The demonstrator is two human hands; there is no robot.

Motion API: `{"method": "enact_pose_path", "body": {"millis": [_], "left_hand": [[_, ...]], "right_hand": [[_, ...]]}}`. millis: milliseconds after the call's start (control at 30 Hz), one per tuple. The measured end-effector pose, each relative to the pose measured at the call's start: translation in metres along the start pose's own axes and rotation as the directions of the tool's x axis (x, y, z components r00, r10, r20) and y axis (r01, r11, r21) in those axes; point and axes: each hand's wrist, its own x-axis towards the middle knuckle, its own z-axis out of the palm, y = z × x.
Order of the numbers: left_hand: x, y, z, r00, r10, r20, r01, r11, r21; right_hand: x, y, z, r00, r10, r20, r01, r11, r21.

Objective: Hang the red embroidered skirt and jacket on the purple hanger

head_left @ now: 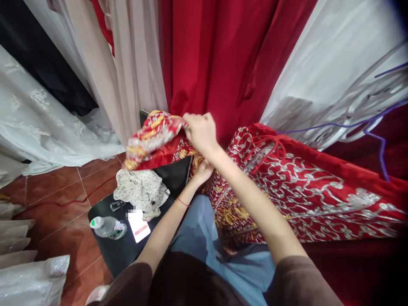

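Note:
A red garment with silver and gold embroidery lies across my lap and spreads to the right, with a red cord tied in a bow near its upper edge. My right hand is raised and closed, gripping a gathered embroidered part of the red fabric, which swings out to the left and is blurred at its end. Just below, my left hand, with a thin red string on the wrist, is closed on the garment's edge beside my knee. Its fingertips are partly hidden.
On a black seat at left are a clear bottle, a lit phone, a small dark object and a dotted white cloth. Hanging gowns crowd ahead. A white curled metal frame with purple cord stands right.

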Motion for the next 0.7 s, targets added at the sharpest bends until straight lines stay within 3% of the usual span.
{"method": "enact_pose_path", "body": {"millis": [67, 133, 233, 267, 300, 333, 367, 433, 467, 500, 633, 667, 700], "left_hand": [[-0.009, 0.014, 0.000, 1.000, 0.024, -0.019, -0.026, 0.993, -0.111], [-0.022, 0.036, 0.002, 0.999, 0.037, 0.028, -0.031, 0.982, -0.188], [-0.046, 0.081, 0.000, 0.961, 0.030, 0.273, -0.011, 0.997, -0.070], [-0.053, 0.096, -0.002, 0.944, 0.076, 0.322, -0.077, 0.997, -0.009], [-0.057, 0.110, -0.005, 0.947, 0.173, 0.272, -0.195, 0.979, 0.057], [-0.059, 0.122, -0.007, 0.941, 0.311, 0.130, -0.328, 0.935, 0.136], [-0.058, 0.131, -0.010, 0.890, 0.454, -0.047, -0.430, 0.868, 0.247], [-0.046, 0.143, -0.014, 0.674, 0.655, -0.342, -0.448, 0.730, 0.516], [-0.037, 0.146, -0.016, 0.584, 0.701, -0.409, -0.377, 0.681, 0.628], [-0.027, 0.147, -0.018, 0.533, 0.722, -0.440, -0.283, 0.642, 0.712], [0.003, 0.143, -0.035, 0.461, 0.715, -0.525, 0.035, 0.577, 0.816], [0.007, 0.141, -0.042, 0.480, 0.701, -0.527, 0.061, 0.573, 0.817], [0.011, 0.140, -0.049, 0.531, 0.679, -0.507, 0.058, 0.568, 0.821]], "right_hand": [[0.011, 0.018, -0.016, 0.982, 0.165, -0.086, -0.161, 0.986, 0.054], [0.018, 0.042, -0.028, 0.949, 0.273, -0.159, -0.256, 0.959, 0.121], [0.021, 0.080, -0.043, 0.913, 0.316, -0.259, -0.266, 0.941, 0.209], [0.021, 0.091, -0.047, 0.905, 0.313, -0.288, -0.252, 0.940, 0.231], [0.020, 0.102, -0.051, 0.899, 0.312, -0.308, -0.239, 0.938, 0.251], [0.019, 0.111, -0.054, 0.894, 0.315, -0.319, -0.233, 0.934, 0.270], [0.017, 0.117, -0.057, 0.890, 0.323, -0.321, -0.232, 0.928, 0.291], [0.011, 0.125, -0.061, 0.883, 0.346, -0.317, -0.237, 0.912, 0.336], [0.008, 0.125, -0.063, 0.879, 0.357, -0.316, -0.239, 0.903, 0.356], [0.004, 0.124, -0.065, 0.876, 0.365, -0.316, -0.239, 0.896, 0.374], [-0.013, 0.113, -0.073, 0.889, 0.358, -0.286, -0.228, 0.887, 0.402], [-0.016, 0.113, -0.075, 0.897, 0.347, -0.274, -0.224, 0.891, 0.395], [-0.019, 0.113, -0.077, 0.906, 0.332, -0.263, -0.218, 0.898, 0.382]]}}
